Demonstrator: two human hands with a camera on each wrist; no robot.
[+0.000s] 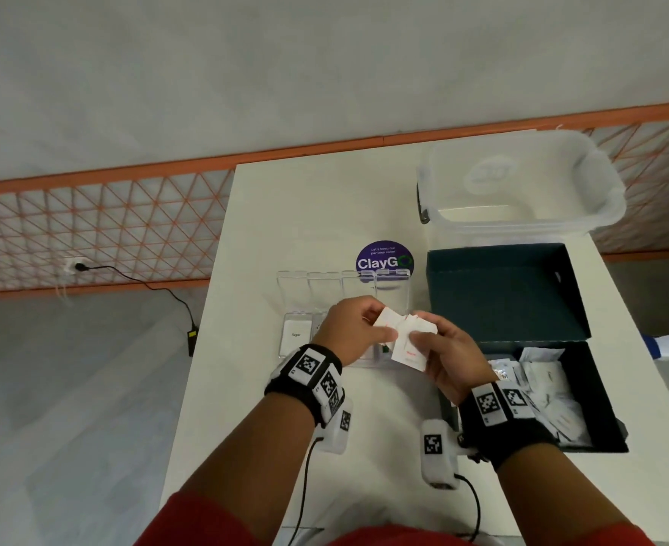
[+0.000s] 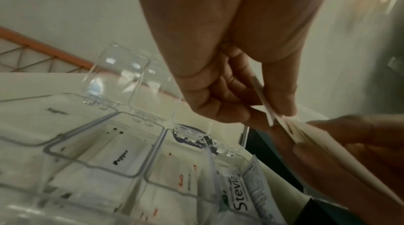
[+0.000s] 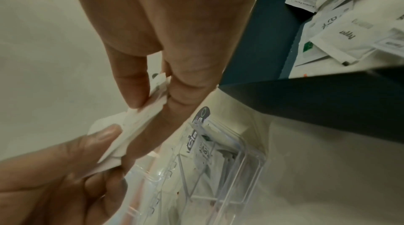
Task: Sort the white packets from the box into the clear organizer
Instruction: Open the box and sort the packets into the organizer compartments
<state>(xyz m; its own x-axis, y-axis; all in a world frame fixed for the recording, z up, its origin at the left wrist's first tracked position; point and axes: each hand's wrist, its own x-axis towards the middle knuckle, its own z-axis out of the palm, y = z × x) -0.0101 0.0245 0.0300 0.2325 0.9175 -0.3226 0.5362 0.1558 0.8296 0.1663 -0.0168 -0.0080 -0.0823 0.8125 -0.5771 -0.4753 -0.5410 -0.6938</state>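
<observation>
Head view: both hands meet above the clear organizer (image 1: 344, 293), which stands on the white worktop (image 1: 254, 230) with its four lids raised. The left hand (image 1: 348, 329) and right hand (image 1: 449, 356) each pinch part of a small fan of white packets (image 1: 406, 334); both grips are closed on the paper, the packets lying between the two thumbs, over the organizer's right half. To the right sits the dark box (image 1: 597, 396), its lid folded back, with loose packets heaped inside. Beyond it stand a clear plastic tub (image 1: 522, 183) and a round purple sticker (image 1: 384, 258).

Left wrist view: shows what the head view hides, namely the compartment contents (image 2: 122, 156). Packets marked "Pepper" lie in the second cell, red-lettered "Salt" in the third, "Stevia" in the fourth. The left thumb and fingers (image 2: 282, 101) clamp the packet edge.

Right wrist view: shows the right thumb and forefinger (image 3: 131, 87) nipping the stack edge-on, and box packets (image 3: 349, 33) marked "Pepper". The organizer lies directly beneath the held packets.
</observation>
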